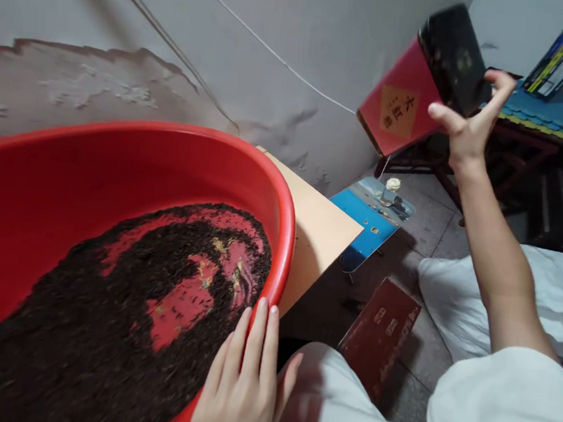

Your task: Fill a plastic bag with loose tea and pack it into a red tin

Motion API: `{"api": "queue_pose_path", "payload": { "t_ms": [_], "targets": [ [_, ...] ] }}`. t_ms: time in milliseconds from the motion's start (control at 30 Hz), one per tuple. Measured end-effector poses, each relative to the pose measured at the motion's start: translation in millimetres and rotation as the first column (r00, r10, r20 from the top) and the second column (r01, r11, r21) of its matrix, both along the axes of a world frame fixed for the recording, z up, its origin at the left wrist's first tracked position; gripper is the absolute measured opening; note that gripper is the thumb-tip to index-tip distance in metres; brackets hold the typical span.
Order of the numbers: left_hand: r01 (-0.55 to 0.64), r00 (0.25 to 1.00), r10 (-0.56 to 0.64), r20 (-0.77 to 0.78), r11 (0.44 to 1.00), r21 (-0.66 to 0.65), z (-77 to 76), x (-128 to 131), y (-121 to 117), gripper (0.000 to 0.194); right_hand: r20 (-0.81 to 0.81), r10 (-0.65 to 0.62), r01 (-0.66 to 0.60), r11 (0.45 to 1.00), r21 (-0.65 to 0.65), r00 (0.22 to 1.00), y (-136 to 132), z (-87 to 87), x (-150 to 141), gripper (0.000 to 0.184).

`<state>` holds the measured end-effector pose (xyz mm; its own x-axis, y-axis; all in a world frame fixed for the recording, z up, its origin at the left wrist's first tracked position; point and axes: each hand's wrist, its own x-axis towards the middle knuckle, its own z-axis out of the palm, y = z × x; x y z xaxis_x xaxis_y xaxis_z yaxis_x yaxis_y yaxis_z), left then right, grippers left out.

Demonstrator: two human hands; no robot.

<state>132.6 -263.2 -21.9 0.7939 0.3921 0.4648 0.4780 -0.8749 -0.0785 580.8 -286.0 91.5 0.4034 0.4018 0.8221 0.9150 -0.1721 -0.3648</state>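
Observation:
A big red plastic basin (118,133) fills the left half of the view, its bottom partly covered with dark loose tea leaves (73,323). My left hand (240,384) rests on the basin's near right rim, fingers stretched flat along the edge. My right hand (466,126) is raised at the upper right, fingers spread behind a red box with a black lid end (425,85). The box is tilted in the air and my fingertips touch its black end; it looks barely held.
The basin sits on a light wooden board (317,231). Beyond it stand a blue stool with a small bottle (374,214), a dark red flat box (379,332) on the floor, a white bag (458,297), and a dark wooden table with blue mats (548,111).

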Motion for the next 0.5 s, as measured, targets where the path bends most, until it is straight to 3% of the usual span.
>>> {"api": "queue_pose_path", "payload": {
  "t_ms": [67, 133, 200, 267, 367, 500],
  "targets": [
    [-0.045, 0.999, 0.045, 0.023, 0.999, 0.006, -1.2, 2.5, -1.2, 0.075, -0.046, -0.234, 0.238, 0.966, 0.103, 0.971, -13.9, -30.6, 17.5, 0.069],
    [-0.088, 0.996, 0.088, 0.034, 0.996, 0.024, -2.2, 5.2, -2.1, 0.076, -0.110, -0.336, 0.338, 0.941, -0.001, 0.936, -21.3, -71.1, 27.6, 0.066],
    [-0.108, 0.994, 0.106, 0.039, 0.993, 0.047, -3.5, 7.8, -2.4, 0.078, -0.200, -0.419, 0.408, 0.908, -0.097, 0.886, -23.8, -118.1, 28.5, 0.075],
    [-0.110, 0.993, 0.106, 0.049, 0.991, 0.079, -5.4, 9.7, -2.0, 0.079, -0.314, -0.451, 0.409, 0.892, -0.195, 0.835, -23.4, -167.2, 19.3, 0.079],
    [-0.108, 0.993, 0.101, 0.060, 0.985, 0.133, -8.9, 11.5, -1.3, 0.076, -0.495, -0.521, 0.358, 0.848, -0.390, 0.695, -20.5, -235.4, -9.1, 0.077],
    [-0.141, 0.987, 0.128, 0.093, 0.979, 0.146, -10.7, 13.5, -2.5, 0.075, -0.573, -0.554, 0.315, 0.826, -0.467, 0.604, -14.1, -303.2, -51.3, 0.074]
  ]
}}
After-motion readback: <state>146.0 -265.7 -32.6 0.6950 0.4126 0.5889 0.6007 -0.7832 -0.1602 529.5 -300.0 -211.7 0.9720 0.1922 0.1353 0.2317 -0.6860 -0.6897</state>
